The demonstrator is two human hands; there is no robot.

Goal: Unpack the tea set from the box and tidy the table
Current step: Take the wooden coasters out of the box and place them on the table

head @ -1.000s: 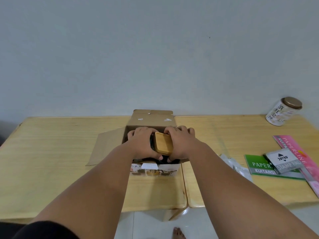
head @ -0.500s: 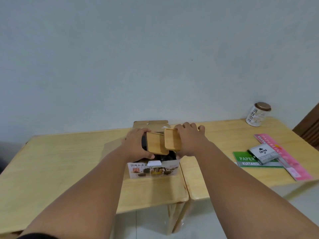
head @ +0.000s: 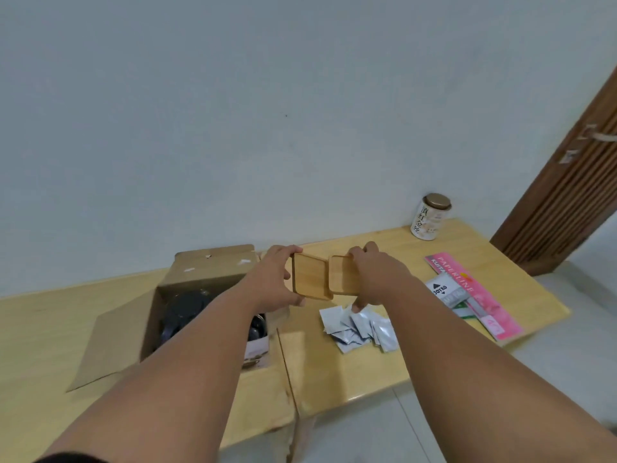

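An open cardboard box [head: 200, 272] stands on the wooden table [head: 40, 325], with dark tea ware [head: 185, 309] visible inside. My left hand [head: 272, 282] holds one square wooden coaster [head: 309, 279] upright above the table, to the right of the box. My right hand [head: 375, 279] holds a second wooden coaster [head: 344, 275] beside the first, their edges overlapping. Both coasters hang above a pile of small white sachets [head: 359, 327].
A white tea canister with a brown lid [head: 429, 217] stands at the back right. A pink paper pack [head: 474, 292], a grey Joyko packet [head: 445, 290] and a green pack lie at the right edge. A slatted wooden door [head: 567, 195] is at the far right.
Both hands lifted the coasters out of the box, pulled them apart into one per hand and moved right over the sachets. The camera view swung right.
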